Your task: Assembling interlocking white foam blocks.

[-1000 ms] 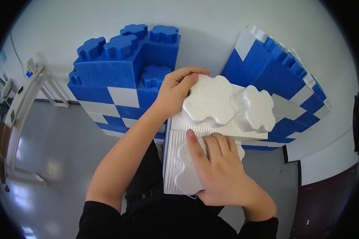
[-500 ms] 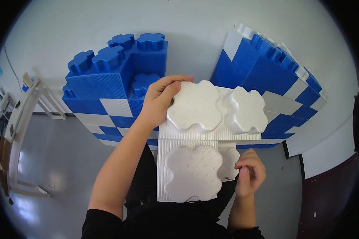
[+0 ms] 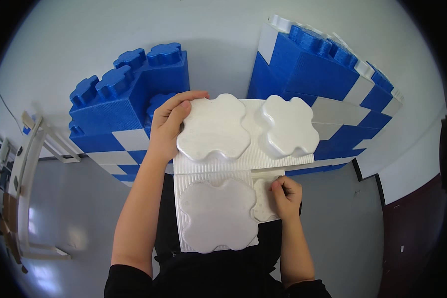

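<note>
White foam building blocks with clover-shaped studs stand in front of my body. The upper block [image 3: 243,158] is ribbed and carries two studs side by side. Closed around the left stud [image 3: 214,126] is my left hand [image 3: 171,121], thumb on its near side, some fingers hidden behind it. Nearer to me, a single-stud white block [image 3: 218,214] adjoins the upper one. To its right and lower down shows a smaller-looking white block [image 3: 265,200], partly covered. My right hand [image 3: 287,196] is closed at that block's right edge, thumb against the curled index finger; the other fingertips are hidden.
Blue and white block walls rise on the left [image 3: 129,111] and right [image 3: 328,79], with blue studs on top. A pale wall [image 3: 223,59] stands behind them. A white-framed table [image 3: 27,164] is at far left, and a dark red panel [image 3: 409,233] at far right.
The view has shifted, so the blocks sit further left in the picture. My right hand has come in over the edge of the lower right block. My left hand keeps its hold.
</note>
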Available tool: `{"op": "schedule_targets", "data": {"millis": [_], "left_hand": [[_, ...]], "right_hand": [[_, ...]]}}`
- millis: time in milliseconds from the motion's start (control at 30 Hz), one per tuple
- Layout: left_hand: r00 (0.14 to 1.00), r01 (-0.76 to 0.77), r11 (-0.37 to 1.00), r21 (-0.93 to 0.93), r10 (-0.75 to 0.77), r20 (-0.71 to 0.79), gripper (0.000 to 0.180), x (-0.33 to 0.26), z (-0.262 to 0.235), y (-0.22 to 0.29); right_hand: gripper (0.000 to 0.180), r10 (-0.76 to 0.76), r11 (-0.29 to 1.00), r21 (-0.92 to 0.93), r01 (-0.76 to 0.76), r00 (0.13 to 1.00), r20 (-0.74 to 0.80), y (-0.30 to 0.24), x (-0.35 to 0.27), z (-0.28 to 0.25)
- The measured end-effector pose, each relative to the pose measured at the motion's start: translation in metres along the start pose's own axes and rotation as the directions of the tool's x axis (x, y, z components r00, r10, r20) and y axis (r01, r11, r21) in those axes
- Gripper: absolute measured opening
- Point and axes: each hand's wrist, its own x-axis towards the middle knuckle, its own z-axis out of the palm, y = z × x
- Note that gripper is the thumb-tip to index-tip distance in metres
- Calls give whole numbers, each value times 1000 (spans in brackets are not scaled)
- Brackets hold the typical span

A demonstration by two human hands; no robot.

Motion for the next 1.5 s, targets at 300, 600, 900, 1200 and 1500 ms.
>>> {"op": "schedule_targets", "data": {"millis": [300, 600, 900, 1200, 1500], "left_hand": [[1000, -3, 1000, 1, 3, 12, 35, 0, -1, -1], [1000, -10, 1000, 3, 10, 18, 35, 1, -1, -2], [1000, -5, 1000, 6, 5, 13, 35, 1, -1, -1], [1000, 8, 1000, 13, -8, -9, 35, 1, 2, -1], [1000, -2, 1000, 29, 2, -2, 35, 1, 1, -2]], "right_hand": [[20, 41, 998, 57, -41, 999, 5, 2, 1, 0], [19, 52, 996, 79, -52, 999, -6, 1, 1, -1], [21, 89, 993, 83, -89, 996, -1, 2, 1, -1], [23, 103, 990, 92, -102, 995, -3, 1, 1, -2], [26, 56, 993, 101, -55, 998, -5, 5, 1, -1]]}}
